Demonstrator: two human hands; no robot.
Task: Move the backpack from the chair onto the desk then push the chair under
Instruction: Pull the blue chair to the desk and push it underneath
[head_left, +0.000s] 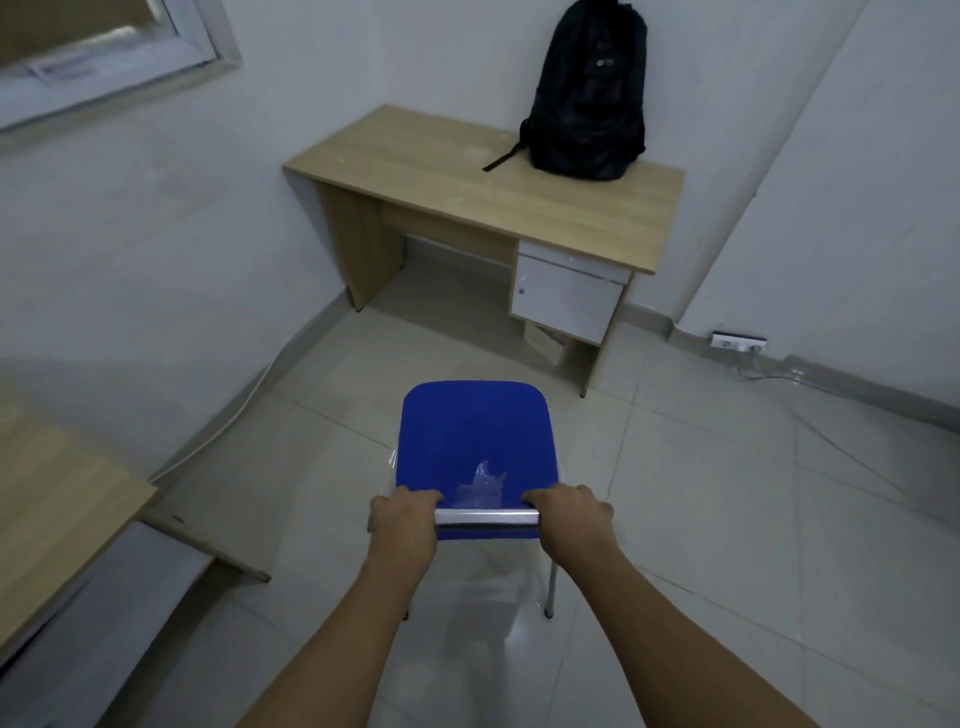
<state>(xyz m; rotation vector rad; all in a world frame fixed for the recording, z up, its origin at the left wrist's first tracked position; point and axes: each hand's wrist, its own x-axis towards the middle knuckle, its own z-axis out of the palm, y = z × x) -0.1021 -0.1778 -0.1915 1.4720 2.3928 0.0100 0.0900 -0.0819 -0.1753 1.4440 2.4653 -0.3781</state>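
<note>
Running this from my end, so take it as a guess. Left hand (402, 525) has its grip wrapped tight over the top rail of the blue chair (475, 441), right hand (569, 519) clamped on the other end of that rail. The backpack (589, 93) already sits upright on the desk (441, 182), far right corner against the wall, so only the push is left. The chair is well apart from the desk and pointed a bit off the knee gap. Push unevenly and I reckon it veers right into the white drawer unit (566, 301), or the legs snag on a tile joint in the floor (727, 493) and it tips.
</note>
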